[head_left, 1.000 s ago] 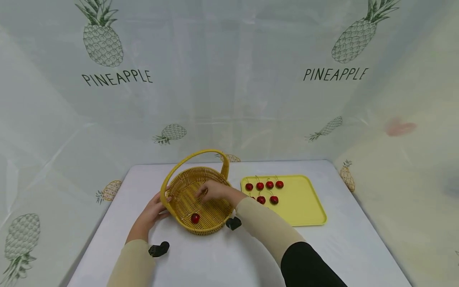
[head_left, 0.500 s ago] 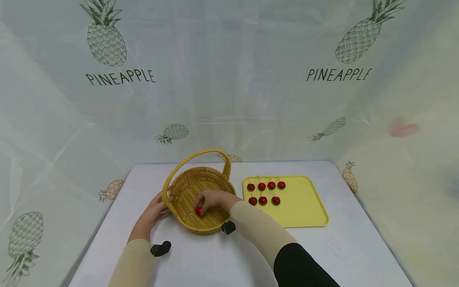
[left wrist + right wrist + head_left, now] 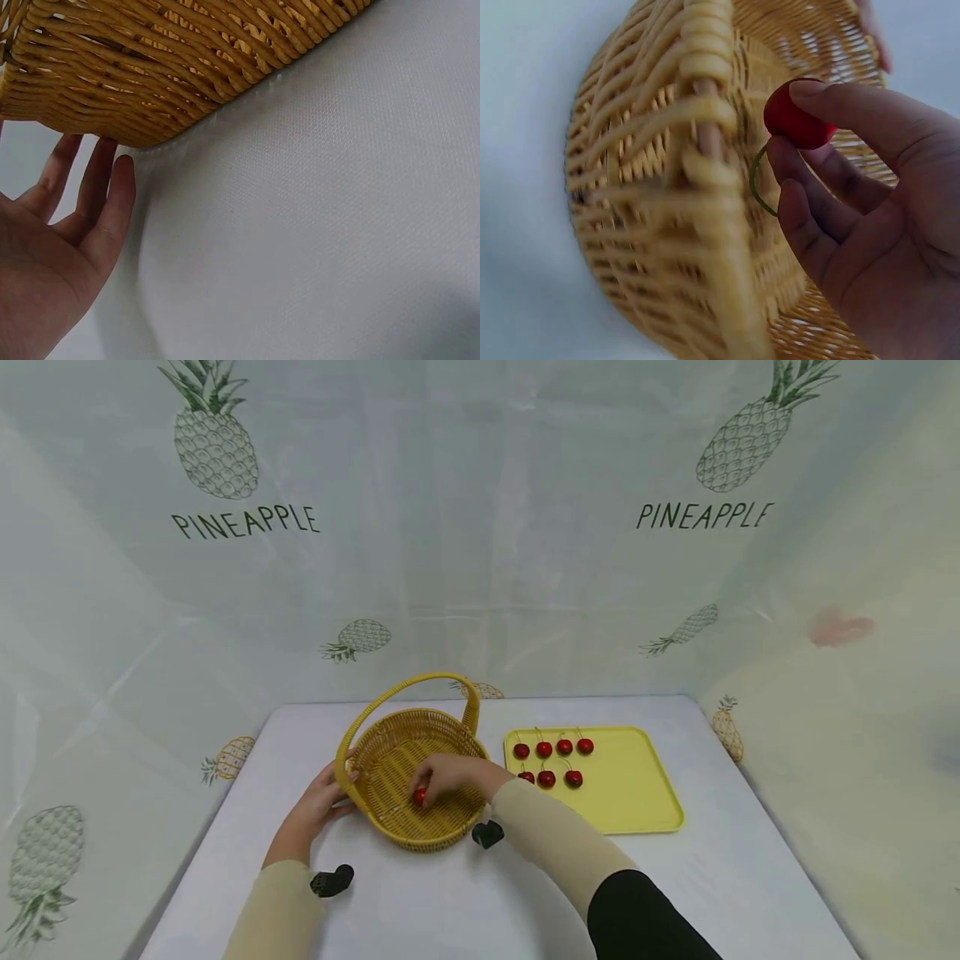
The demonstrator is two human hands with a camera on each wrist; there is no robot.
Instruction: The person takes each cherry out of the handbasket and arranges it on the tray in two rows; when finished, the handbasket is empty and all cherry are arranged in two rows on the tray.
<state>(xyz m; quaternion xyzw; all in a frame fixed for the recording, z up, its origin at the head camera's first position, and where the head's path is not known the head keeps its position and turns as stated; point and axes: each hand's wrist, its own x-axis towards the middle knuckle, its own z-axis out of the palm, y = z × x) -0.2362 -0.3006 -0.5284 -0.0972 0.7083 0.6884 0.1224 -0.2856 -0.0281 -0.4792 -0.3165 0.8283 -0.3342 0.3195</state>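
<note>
My right hand (image 3: 446, 777) is inside the yellow wicker basket (image 3: 414, 841) and pinches a red cherry (image 3: 799, 112) between thumb and fingers. The cherry's green stem hangs beside the fingertips in the right wrist view. At the basket's left side, near the foot of its arched handle (image 3: 358, 731), my left hand (image 3: 324, 795) holds the rim. From the left wrist view, several fingers (image 3: 112, 214) reach under the woven side, while most of the thumb is out of view.
Right of the basket lies a yellow tray (image 3: 637, 793). Several stemmed cherries (image 3: 564, 747) sit on its left part in two rows. Both stand on a white table (image 3: 420, 910), with a pineapple-printed sheet (image 3: 480, 552) behind and at the sides.
The right hand has reached down to the cherry lying in the basket and now pinches it, lifting it slightly. The left hand stays at the basket's left side.
</note>
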